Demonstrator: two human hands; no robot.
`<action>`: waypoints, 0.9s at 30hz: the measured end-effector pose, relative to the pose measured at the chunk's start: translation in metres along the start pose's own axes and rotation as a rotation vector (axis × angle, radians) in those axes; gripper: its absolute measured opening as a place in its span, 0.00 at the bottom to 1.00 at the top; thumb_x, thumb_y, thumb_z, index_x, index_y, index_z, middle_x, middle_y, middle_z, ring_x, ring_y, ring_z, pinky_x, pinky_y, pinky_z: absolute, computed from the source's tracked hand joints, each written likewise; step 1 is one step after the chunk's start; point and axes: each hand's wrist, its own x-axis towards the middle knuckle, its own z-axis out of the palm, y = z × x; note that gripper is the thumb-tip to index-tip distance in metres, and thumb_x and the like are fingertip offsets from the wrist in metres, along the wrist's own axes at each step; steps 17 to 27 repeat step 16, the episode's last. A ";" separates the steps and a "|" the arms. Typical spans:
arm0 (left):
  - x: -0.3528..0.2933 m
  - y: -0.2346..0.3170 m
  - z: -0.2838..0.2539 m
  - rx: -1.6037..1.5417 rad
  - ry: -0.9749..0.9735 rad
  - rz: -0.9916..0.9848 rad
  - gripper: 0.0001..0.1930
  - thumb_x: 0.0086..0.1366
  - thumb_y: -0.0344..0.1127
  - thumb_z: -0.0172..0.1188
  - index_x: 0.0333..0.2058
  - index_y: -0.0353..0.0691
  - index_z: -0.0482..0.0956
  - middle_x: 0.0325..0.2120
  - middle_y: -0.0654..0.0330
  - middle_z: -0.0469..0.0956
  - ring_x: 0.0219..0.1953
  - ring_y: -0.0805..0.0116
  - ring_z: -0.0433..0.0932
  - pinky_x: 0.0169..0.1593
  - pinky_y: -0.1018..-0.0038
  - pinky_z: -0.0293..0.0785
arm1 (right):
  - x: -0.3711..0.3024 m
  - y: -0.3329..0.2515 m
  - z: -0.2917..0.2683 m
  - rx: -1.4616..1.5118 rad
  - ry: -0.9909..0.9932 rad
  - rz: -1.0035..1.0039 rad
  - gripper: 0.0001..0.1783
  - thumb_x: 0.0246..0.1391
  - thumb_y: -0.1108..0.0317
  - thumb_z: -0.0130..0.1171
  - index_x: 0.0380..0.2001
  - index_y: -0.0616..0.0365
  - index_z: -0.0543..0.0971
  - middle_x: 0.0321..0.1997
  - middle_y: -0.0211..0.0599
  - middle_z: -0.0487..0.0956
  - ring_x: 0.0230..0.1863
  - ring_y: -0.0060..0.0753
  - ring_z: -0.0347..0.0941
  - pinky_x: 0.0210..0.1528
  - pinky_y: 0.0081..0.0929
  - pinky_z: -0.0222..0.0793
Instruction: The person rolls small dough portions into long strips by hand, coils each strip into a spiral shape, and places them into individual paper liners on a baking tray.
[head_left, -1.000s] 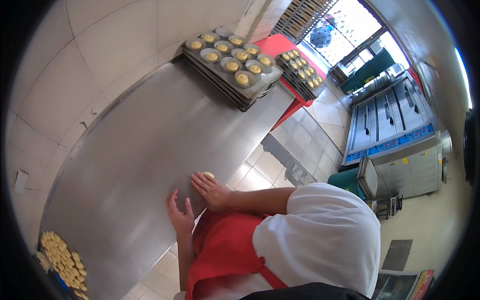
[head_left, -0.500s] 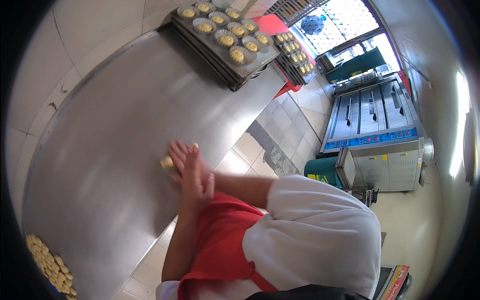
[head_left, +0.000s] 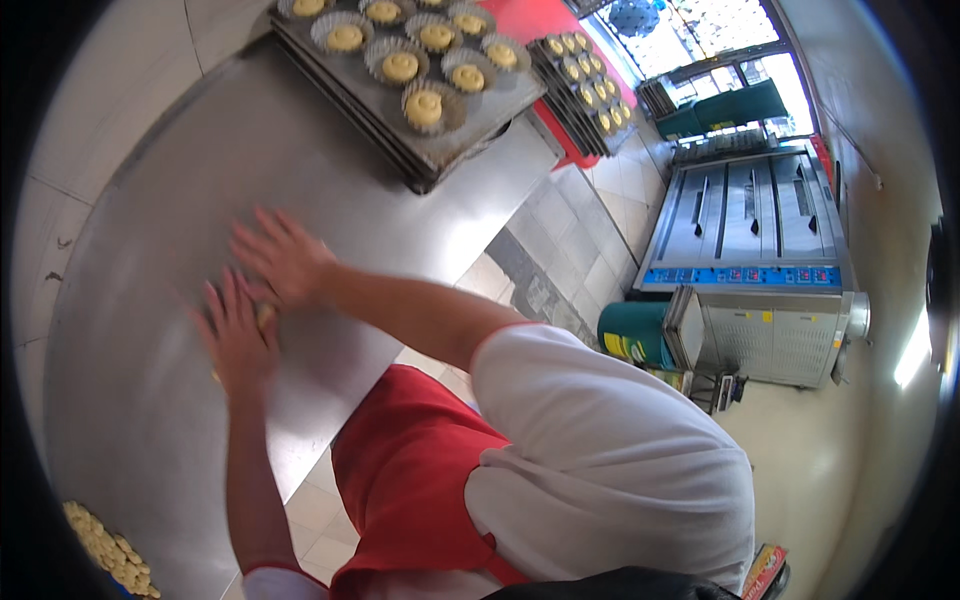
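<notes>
My left hand [head_left: 240,345] lies palm down on the metal table [head_left: 150,420], fingers stretched and apart. Beside it and a little farther off, my right hand [head_left: 288,262] is also flat, its fingers spread. A bit of pale dough [head_left: 265,316] shows between the two hands, by the left thumb. Another small bit of it peeks out at the left edge of my left palm. Most of this dough is covered by the hands, so its full shape cannot be seen.
At the far end of the table, stacked baking trays [head_left: 440,150] carry coiled dough in fluted cups. More filled trays [head_left: 590,85] rest on a red surface behind. Many small dough pieces [head_left: 105,550] lie at the near left corner. A deck oven [head_left: 745,215] and green bin [head_left: 635,335] stand right.
My hands were crossed, one over the other, close to the table's front edge. Now they are side by side, farther left and farther onto the table, with the fingers spread.
</notes>
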 end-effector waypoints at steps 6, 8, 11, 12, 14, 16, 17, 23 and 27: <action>-0.158 0.093 0.010 -0.197 -0.179 -0.224 0.40 0.76 0.52 0.52 0.80 0.41 0.52 0.81 0.47 0.50 0.80 0.26 0.46 0.79 0.37 0.43 | -0.201 -0.049 -0.052 0.159 -0.281 0.007 0.45 0.70 0.45 0.55 0.80 0.57 0.57 0.87 0.50 0.49 0.86 0.64 0.43 0.84 0.61 0.42; -0.147 0.100 0.018 -0.147 -0.168 -0.372 0.39 0.78 0.53 0.49 0.80 0.42 0.51 0.81 0.45 0.49 0.80 0.25 0.45 0.79 0.36 0.43 | -0.172 -0.042 -0.048 0.156 -0.235 0.070 0.45 0.71 0.43 0.53 0.80 0.58 0.57 0.86 0.54 0.49 0.85 0.68 0.42 0.83 0.62 0.41; -0.053 0.023 0.035 -0.064 0.129 -0.515 0.38 0.80 0.59 0.45 0.81 0.49 0.52 0.82 0.46 0.46 0.81 0.27 0.41 0.80 0.37 0.38 | -0.068 -0.005 -0.048 0.025 -0.149 0.208 0.46 0.72 0.40 0.50 0.81 0.57 0.56 0.86 0.58 0.48 0.85 0.73 0.38 0.84 0.63 0.37; -0.026 -0.020 0.050 -0.058 0.230 -0.605 0.38 0.81 0.62 0.41 0.81 0.52 0.52 0.82 0.45 0.45 0.81 0.27 0.41 0.80 0.38 0.38 | -0.029 0.013 -0.034 0.001 0.015 0.170 0.48 0.72 0.36 0.47 0.81 0.60 0.56 0.86 0.62 0.46 0.85 0.77 0.36 0.83 0.67 0.33; 0.017 -0.089 0.048 -0.023 0.285 -0.665 0.39 0.80 0.65 0.41 0.81 0.54 0.52 0.82 0.46 0.45 0.81 0.31 0.40 0.80 0.38 0.36 | 0.051 0.036 -0.025 0.001 0.085 0.156 0.52 0.70 0.30 0.44 0.81 0.60 0.54 0.87 0.62 0.43 0.85 0.75 0.34 0.83 0.69 0.28; 0.037 -0.124 0.048 -0.045 0.363 -0.634 0.41 0.79 0.69 0.41 0.81 0.56 0.52 0.82 0.48 0.42 0.82 0.35 0.39 0.80 0.37 0.32 | 0.094 0.051 -0.018 -0.018 0.114 0.126 0.53 0.70 0.29 0.43 0.83 0.56 0.51 0.88 0.58 0.39 0.86 0.73 0.30 0.82 0.73 0.24; 0.037 -0.124 0.048 -0.045 0.363 -0.634 0.41 0.79 0.69 0.41 0.81 0.56 0.52 0.82 0.48 0.42 0.82 0.35 0.39 0.80 0.37 0.32 | 0.094 0.051 -0.018 -0.018 0.114 0.126 0.53 0.70 0.29 0.43 0.83 0.56 0.51 0.88 0.58 0.39 0.86 0.73 0.30 0.82 0.73 0.24; 0.037 -0.124 0.048 -0.045 0.363 -0.634 0.41 0.79 0.69 0.41 0.81 0.56 0.52 0.82 0.48 0.42 0.82 0.35 0.39 0.80 0.37 0.32 | 0.094 0.051 -0.018 -0.018 0.114 0.126 0.53 0.70 0.29 0.43 0.83 0.56 0.51 0.88 0.58 0.39 0.86 0.73 0.30 0.82 0.73 0.24; 0.037 -0.124 0.048 -0.045 0.363 -0.634 0.41 0.79 0.69 0.41 0.81 0.56 0.52 0.82 0.48 0.42 0.82 0.35 0.39 0.80 0.37 0.32 | 0.094 0.051 -0.018 -0.018 0.114 0.126 0.53 0.70 0.29 0.43 0.83 0.56 0.51 0.88 0.58 0.39 0.86 0.73 0.30 0.82 0.73 0.24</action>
